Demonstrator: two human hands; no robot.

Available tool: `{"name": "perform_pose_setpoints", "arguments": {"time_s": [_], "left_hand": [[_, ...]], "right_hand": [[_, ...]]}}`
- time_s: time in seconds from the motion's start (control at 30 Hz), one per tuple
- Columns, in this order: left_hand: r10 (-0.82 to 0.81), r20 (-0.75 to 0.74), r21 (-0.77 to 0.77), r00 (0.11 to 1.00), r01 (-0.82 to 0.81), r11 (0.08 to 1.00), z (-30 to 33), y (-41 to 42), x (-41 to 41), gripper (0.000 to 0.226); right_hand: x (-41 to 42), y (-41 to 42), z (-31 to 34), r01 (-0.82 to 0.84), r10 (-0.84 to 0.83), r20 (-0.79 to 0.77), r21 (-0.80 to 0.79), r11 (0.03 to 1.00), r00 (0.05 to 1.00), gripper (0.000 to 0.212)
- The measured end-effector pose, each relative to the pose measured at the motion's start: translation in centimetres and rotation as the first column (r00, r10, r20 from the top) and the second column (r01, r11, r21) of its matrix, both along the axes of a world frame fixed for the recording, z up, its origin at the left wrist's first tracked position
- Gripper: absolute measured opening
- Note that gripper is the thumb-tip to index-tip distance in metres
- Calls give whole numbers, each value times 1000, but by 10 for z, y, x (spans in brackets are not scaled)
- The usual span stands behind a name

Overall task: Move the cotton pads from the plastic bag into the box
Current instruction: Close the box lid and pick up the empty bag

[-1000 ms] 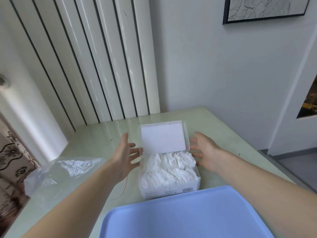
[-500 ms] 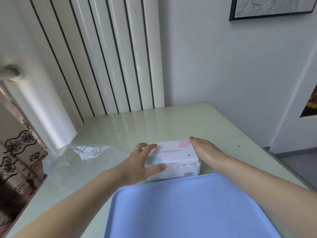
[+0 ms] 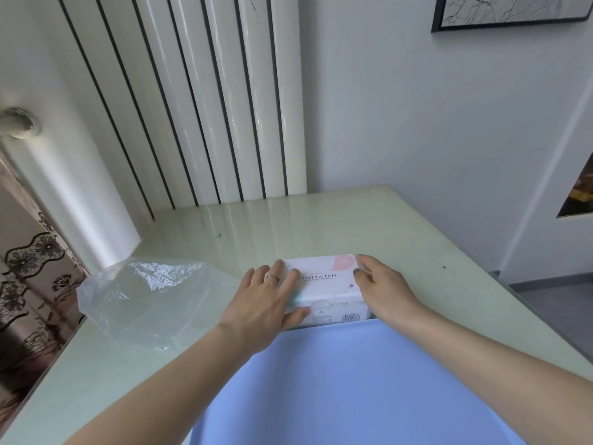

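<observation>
Both hands lie flat with straight fingers on the closed box (image 3: 324, 284): left hand (image 3: 266, 303) on its left end, right hand (image 3: 382, 287) on its right. The bag (image 3: 144, 297) lies left of the box.

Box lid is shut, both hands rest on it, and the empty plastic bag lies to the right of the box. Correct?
Not quite. The head view shows the bag lying to the left of the box, not the right. The lid is shut, with the left hand and right hand on it.

The box (image 3: 324, 285) sits on the table (image 3: 401, 239), just behind the tray (image 3: 353, 387). The plastic bag (image 3: 150, 297) lies left of it. The left hand (image 3: 266, 303) rests on the lid, the right hand (image 3: 382, 287) at its right end.
</observation>
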State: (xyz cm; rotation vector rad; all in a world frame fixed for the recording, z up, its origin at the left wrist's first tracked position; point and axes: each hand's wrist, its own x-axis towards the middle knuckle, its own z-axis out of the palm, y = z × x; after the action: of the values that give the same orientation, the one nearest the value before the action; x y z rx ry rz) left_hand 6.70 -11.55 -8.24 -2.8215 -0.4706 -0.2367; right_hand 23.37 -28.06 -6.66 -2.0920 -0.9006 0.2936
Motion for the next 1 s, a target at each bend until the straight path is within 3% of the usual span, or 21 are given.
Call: {"name": "perform_pose_setpoints", "arguments": {"time_s": [0.1, 0.27, 0.4, 0.53, 0.63, 0.7, 0.77, 0.87, 1.0], "left_hand": [[-15, 26, -62, 1000, 16, 998, 1, 1, 0, 66], [-21, -9, 43, 1000, 21, 999, -6, 1, -3, 62], [-24, 17, 79, 1000, 22, 997, -9, -2, -2, 59], [10, 23, -15, 1000, -10, 1000, -11, -5, -2, 62], [-50, -60, 70, 997, 54, 996, -9, -7, -2, 81], [-84, -96, 106, 992, 94, 990, -3, -3, -3, 78], [-54, -96, 49, 994, 59, 997, 7, 1, -7, 65], [-156, -71, -10, 985, 155, 988, 13, 10, -13, 61], [-149, -246, -143, 958, 116, 983, 36, 23, -17, 65]], "right_hand": [[-1, -3, -2, -4, 4, 10, 25, 1000, 1000, 21], [-5, -6, -13, -56, 48, 172, 40, 998, 984, 24], [-6, -5, -17, -32, 27, 152, 28, 999, 988, 35], [-11, -2, -25, -3, -3, 82, 73, 997, 997, 39], [-12, -1, -26, 26, -29, 37, 91, 995, 999, 40], [-13, -5, -22, 9, -15, 50, 103, 995, 999, 37], [-12, -9, -19, -5, 0, 42, 117, 993, 999, 35], [-9, -9, -16, -23, 21, 23, 93, 995, 1000, 34], [1, -2, -2, -23, 22, 131, 5, 1000, 991, 43]]}}
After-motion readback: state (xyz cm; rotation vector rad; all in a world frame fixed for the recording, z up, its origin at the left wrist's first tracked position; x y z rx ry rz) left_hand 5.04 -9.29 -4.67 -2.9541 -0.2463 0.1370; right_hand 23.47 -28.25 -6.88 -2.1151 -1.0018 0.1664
